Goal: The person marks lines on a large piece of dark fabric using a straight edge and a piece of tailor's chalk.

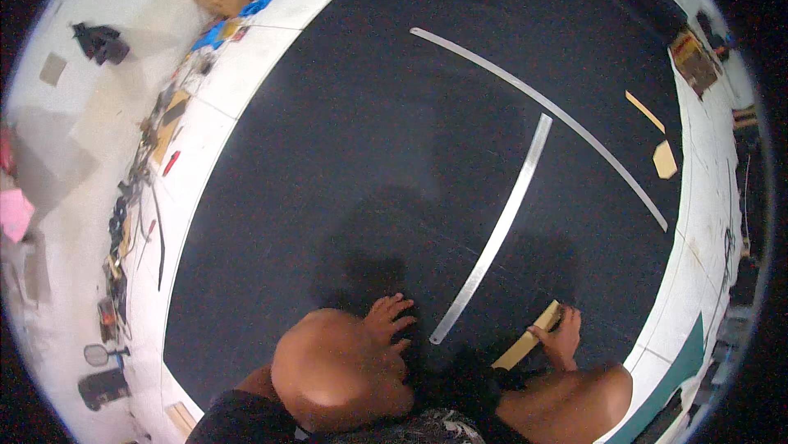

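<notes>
My left hand (387,320) rests on a large black sheet (328,173), its fingers spread and holding nothing. My right hand (563,337) grips a flat yellowish strip (526,341) along its right side, with the strip slanting on the sheet near my right knee. Between my hands and reaching away from me lies a long silver metal ruler (495,249). Beyond its far end, a second long metal ruler (546,102) lies crosswise on the sheet. The lower end of the strip is hidden near my leg.
Two small yellowish offcuts, a thin strip (645,112) and a many-sided piece (665,160), lie at the sheet's right. White tiles (246,75) border the sheet. Cables and tools, including a red-handled one (171,163), line the left. A box (694,63) stands far right.
</notes>
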Demonstrator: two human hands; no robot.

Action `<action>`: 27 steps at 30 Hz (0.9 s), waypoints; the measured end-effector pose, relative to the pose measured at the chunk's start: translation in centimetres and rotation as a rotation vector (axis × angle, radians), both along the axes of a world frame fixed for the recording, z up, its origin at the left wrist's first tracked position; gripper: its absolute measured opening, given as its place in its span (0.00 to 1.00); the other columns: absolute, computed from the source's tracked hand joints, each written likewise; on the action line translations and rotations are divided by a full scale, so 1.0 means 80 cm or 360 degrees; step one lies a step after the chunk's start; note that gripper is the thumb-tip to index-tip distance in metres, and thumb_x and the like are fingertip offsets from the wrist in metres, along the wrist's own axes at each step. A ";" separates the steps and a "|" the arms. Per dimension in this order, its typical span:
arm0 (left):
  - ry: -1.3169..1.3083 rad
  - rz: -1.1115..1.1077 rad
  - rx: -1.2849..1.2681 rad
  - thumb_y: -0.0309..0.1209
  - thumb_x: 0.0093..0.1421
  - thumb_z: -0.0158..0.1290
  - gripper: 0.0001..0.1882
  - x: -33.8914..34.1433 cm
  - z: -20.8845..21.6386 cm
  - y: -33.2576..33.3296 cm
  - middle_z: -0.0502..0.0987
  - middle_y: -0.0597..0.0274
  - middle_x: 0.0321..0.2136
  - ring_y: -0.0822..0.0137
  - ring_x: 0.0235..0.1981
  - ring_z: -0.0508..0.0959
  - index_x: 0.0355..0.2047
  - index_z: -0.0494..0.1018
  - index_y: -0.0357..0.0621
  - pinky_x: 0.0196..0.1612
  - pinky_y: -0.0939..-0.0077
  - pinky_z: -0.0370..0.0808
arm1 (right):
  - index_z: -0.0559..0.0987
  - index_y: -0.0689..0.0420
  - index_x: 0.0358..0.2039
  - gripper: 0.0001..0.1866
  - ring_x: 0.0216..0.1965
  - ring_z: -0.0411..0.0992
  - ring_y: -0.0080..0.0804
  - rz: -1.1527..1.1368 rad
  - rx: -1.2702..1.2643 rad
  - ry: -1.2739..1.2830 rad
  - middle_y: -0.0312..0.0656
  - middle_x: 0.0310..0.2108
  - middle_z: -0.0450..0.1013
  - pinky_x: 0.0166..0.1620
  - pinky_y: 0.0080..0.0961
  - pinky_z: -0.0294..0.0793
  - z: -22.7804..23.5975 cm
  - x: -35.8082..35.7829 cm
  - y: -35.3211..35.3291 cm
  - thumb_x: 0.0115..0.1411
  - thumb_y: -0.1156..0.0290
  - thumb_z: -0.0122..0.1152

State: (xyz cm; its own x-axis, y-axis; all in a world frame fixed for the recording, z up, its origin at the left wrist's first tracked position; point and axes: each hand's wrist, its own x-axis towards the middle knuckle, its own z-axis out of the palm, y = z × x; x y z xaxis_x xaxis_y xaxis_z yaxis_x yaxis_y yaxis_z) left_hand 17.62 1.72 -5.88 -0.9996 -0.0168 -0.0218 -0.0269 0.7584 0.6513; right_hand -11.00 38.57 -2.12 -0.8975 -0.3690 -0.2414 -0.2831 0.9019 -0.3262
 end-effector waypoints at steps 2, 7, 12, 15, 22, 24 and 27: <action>0.0027 0.0033 0.0034 0.45 0.58 0.62 0.29 0.006 0.004 -0.001 0.63 0.50 0.68 0.42 0.71 0.58 0.57 0.73 0.51 0.69 0.39 0.56 | 0.72 0.57 0.53 0.43 0.54 0.69 0.50 -0.0075 0.0107 -0.0009 0.47 0.51 0.68 0.56 0.43 0.72 -0.005 -0.005 0.005 0.38 0.57 0.85; 0.0154 0.0048 0.0032 0.40 0.61 0.59 0.27 0.007 0.054 -0.002 0.62 0.52 0.70 0.50 0.72 0.58 0.59 0.72 0.48 0.72 0.49 0.54 | 0.72 0.61 0.40 0.35 0.39 0.68 0.43 -0.0063 -0.0139 0.0165 0.45 0.38 0.68 0.45 0.39 0.71 -0.031 -0.037 0.050 0.39 0.59 0.86; 0.0021 0.0011 -0.0008 0.41 0.64 0.55 0.24 0.001 0.082 -0.007 0.63 0.50 0.68 0.52 0.71 0.58 0.58 0.73 0.47 0.73 0.52 0.52 | 0.71 0.59 0.35 0.31 0.37 0.66 0.40 0.0051 -0.0188 0.0087 0.43 0.35 0.66 0.44 0.36 0.70 -0.053 -0.062 0.082 0.40 0.61 0.86; -0.0100 0.0258 0.0228 0.41 0.65 0.55 0.22 0.018 0.039 0.011 0.65 0.49 0.66 0.50 0.70 0.60 0.57 0.73 0.48 0.71 0.50 0.54 | 0.71 0.57 0.36 0.27 0.37 0.66 0.35 -0.0121 -0.0233 -0.0387 0.40 0.36 0.66 0.43 0.32 0.70 -0.035 -0.061 0.063 0.45 0.67 0.82; -0.0358 0.0375 0.0627 0.42 0.68 0.53 0.19 -0.077 0.032 -0.012 0.70 0.48 0.61 0.45 0.66 0.65 0.55 0.75 0.50 0.67 0.45 0.60 | 0.68 0.57 0.45 0.18 0.37 0.68 0.26 0.0130 -0.0627 -0.0654 0.36 0.38 0.69 0.40 0.29 0.72 0.040 -0.147 0.034 0.57 0.83 0.64; -0.0237 0.0246 0.0727 0.42 0.69 0.53 0.20 -0.133 0.047 -0.031 0.72 0.48 0.57 0.48 0.61 0.69 0.56 0.73 0.48 0.63 0.51 0.65 | 0.70 0.57 0.48 0.16 0.36 0.69 0.25 0.0333 -0.0609 -0.0507 0.35 0.37 0.70 0.40 0.27 0.73 0.108 -0.186 -0.024 0.60 0.79 0.61; 0.0208 0.0090 0.0943 0.43 0.61 0.62 0.23 -0.213 0.056 -0.046 0.77 0.53 0.40 0.54 0.43 0.79 0.51 0.74 0.42 0.48 0.60 0.76 | 0.74 0.57 0.44 0.11 0.42 0.71 0.26 0.0487 -0.0604 -0.0526 0.36 0.40 0.72 0.49 0.27 0.72 0.197 -0.230 -0.117 0.65 0.67 0.64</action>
